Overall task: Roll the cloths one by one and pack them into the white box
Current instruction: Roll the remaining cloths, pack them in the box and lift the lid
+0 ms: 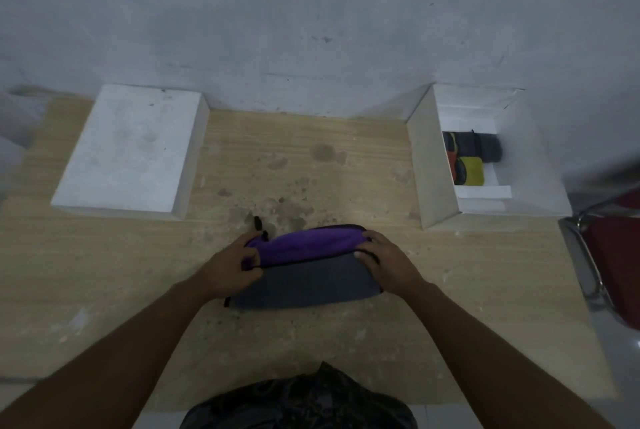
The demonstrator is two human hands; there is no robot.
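Note:
A purple and grey cloth point(304, 269) with black trim lies on the wooden table point(346, 158) in front of me, its purple far part folded over the grey part. My left hand point(232, 266) grips its left end and my right hand point(384, 259) grips its right end. The open white box point(429, 165) stands at the back right. Inside it lie rolled cloths: a dark grey one point(481, 148) and a yellow one point(472, 170), with a bit of red beside them.
A white box lid point(131, 148) lies at the back left of the table. A chair with a red seat and metal frame point(609, 255) stands to the right. A dark plastic bag point(301, 404) sits at the near edge. A grey wall rises behind.

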